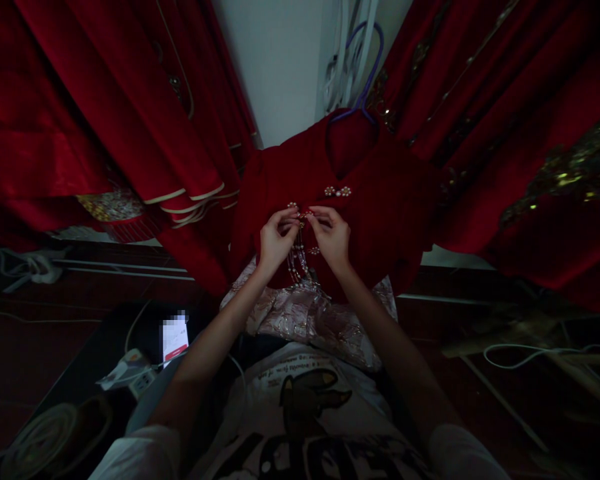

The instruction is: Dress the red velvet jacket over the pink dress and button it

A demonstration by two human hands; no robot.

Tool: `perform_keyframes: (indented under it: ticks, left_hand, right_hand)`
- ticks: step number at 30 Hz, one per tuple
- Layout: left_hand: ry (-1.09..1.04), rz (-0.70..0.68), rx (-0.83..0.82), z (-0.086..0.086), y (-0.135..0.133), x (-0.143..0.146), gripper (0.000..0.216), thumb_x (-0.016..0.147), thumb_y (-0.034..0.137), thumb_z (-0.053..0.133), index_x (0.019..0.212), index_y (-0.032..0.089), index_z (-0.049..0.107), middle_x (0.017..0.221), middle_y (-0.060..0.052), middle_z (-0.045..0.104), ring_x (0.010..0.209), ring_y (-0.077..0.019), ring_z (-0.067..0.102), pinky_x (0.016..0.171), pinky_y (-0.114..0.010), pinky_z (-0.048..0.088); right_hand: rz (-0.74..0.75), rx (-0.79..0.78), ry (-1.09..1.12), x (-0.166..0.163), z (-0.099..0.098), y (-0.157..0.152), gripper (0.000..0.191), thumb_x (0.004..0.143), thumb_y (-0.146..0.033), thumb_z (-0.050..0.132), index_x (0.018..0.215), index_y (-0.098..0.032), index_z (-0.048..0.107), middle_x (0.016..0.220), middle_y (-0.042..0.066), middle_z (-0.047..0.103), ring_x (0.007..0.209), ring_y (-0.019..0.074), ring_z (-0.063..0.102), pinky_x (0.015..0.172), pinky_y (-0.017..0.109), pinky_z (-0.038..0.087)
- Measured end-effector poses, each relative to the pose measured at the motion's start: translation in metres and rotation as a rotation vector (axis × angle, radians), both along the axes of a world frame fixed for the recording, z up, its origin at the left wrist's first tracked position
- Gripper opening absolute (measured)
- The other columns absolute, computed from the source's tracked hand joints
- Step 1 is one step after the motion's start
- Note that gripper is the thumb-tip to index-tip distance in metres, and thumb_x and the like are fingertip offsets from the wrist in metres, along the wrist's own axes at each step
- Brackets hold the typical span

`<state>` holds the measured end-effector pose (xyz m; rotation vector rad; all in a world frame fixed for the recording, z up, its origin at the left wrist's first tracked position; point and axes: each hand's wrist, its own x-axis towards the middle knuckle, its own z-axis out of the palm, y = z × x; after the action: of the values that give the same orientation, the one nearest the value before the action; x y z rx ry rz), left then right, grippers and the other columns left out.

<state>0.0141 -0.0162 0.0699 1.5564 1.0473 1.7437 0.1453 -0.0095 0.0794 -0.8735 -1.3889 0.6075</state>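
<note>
A red jacket (pixel 385 220) on a purple hanger (pixel 367 87) is spread in front of me. My left hand (pixel 279 240) and my right hand (pixel 331 235) meet at its front opening. Each pinches an end of a small beaded clasp (pixel 301 217) between thumb and fingertips. Strings of beads, a tassel (pixel 297 261), hang down from between the hands. Above my right hand a flower-shaped beaded fastener (pixel 337 191) sits on the cloth. A smaller beaded piece (pixel 314 251) shows beside my right hand. The fingertips partly cover the clasp, so I cannot tell whether its halves are joined.
Red garments with gold trim (pixel 180 193) hang at left, and sequinned red ones (pixel 480 133) at right. A pale pink brocade cloth (pixel 300 313) lies under the jacket on my lap. To the left are a lit phone (pixel 174 339) and a power strip (pixel 143 380). A white cable (pixel 530 353) loops at right.
</note>
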Motion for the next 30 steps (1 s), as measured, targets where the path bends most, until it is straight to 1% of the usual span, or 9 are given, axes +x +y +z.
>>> perform_keyframes:
  ticks: [3,7,14,17,21,24,25,27,30]
  left_hand:
    - [0.011,0.012,0.004,0.000,0.002,0.000,0.025,0.079,0.019,0.069,0.104,0.016,0.068,0.106,-0.009,0.071,0.088,-0.0142,0.070,0.086,-0.031,0.059]
    - [0.015,0.047,-0.004,0.001,0.004,-0.001,0.028,0.078,0.029,0.074,0.102,0.016,0.070,0.102,-0.009,0.072,0.085,-0.0148,0.071,0.084,-0.032,0.060]
    - [0.025,0.074,-0.008,0.005,0.002,-0.003,0.021,0.079,0.022,0.069,0.098,0.015,0.073,0.100,-0.009,0.075,0.084,-0.0154,0.072,0.083,-0.031,0.060]
    - [0.061,0.047,-0.017,0.006,0.002,-0.006,0.022,0.078,0.024,0.071,0.098,0.015,0.075,0.097,-0.008,0.076,0.081,-0.0162,0.073,0.080,-0.031,0.061]
    - [0.146,0.017,-0.001,0.009,0.005,-0.017,0.022,0.076,0.029,0.073,0.094,0.017,0.076,0.092,-0.008,0.077,0.076,-0.0170,0.073,0.075,-0.032,0.061]
    - [0.199,-0.013,0.015,0.013,0.009,-0.025,0.019,0.077,0.031,0.073,0.091,0.017,0.076,0.091,-0.007,0.077,0.076,-0.0169,0.072,0.075,-0.031,0.060]
    - [0.214,-0.034,0.015,0.014,0.009,-0.027,0.019,0.078,0.031,0.072,0.092,0.017,0.075,0.091,-0.007,0.076,0.077,-0.0164,0.072,0.075,-0.030,0.060]
    - [0.220,-0.074,0.012,0.012,0.006,-0.027,0.026,0.081,0.029,0.070,0.104,0.018,0.070,0.096,-0.007,0.075,0.080,-0.0148,0.071,0.075,-0.028,0.058]
    - [0.142,-0.046,0.023,-0.002,-0.008,-0.016,0.041,0.086,0.027,0.065,0.125,0.022,0.056,0.104,-0.007,0.070,0.086,-0.0127,0.068,0.078,-0.025,0.056]
  right_hand:
    - [0.003,0.001,-0.002,-0.002,0.000,0.000,0.017,0.086,-0.031,0.062,0.100,-0.022,0.068,0.102,0.006,0.071,0.089,0.0163,0.069,0.080,0.032,0.060]
    - [0.022,-0.005,-0.009,-0.002,0.001,0.000,0.015,0.086,-0.029,0.062,0.098,-0.022,0.068,0.101,0.004,0.072,0.089,0.0161,0.070,0.080,0.032,0.060]
    - [0.051,-0.011,-0.010,-0.001,0.001,0.002,0.018,0.084,-0.033,0.066,0.098,-0.022,0.069,0.100,0.005,0.073,0.089,0.0166,0.070,0.080,0.033,0.060]
    - [0.045,-0.001,0.009,-0.001,0.001,0.004,0.019,0.081,-0.033,0.069,0.096,-0.021,0.069,0.098,0.005,0.073,0.086,0.0161,0.070,0.079,0.032,0.060]
    - [0.034,-0.013,0.000,-0.004,0.000,0.006,0.019,0.082,-0.033,0.068,0.097,-0.021,0.070,0.099,0.005,0.073,0.087,0.0161,0.070,0.080,0.033,0.060]
    - [0.037,-0.002,0.001,-0.005,0.001,0.006,0.020,0.082,-0.034,0.068,0.097,-0.021,0.071,0.099,0.005,0.074,0.087,0.0165,0.070,0.080,0.033,0.061]
    - [0.049,0.002,-0.008,-0.003,0.002,0.006,0.021,0.083,-0.035,0.068,0.098,-0.022,0.071,0.101,0.005,0.074,0.088,0.0168,0.070,0.081,0.034,0.061]
    - [0.107,-0.002,-0.045,0.004,0.004,0.002,0.023,0.086,-0.035,0.063,0.104,-0.023,0.072,0.107,0.005,0.074,0.092,0.0173,0.071,0.084,0.035,0.061]
    - [0.210,-0.038,-0.163,0.022,0.001,-0.012,0.027,0.091,-0.035,0.056,0.111,-0.025,0.071,0.115,0.004,0.072,0.100,0.0183,0.070,0.089,0.037,0.059]
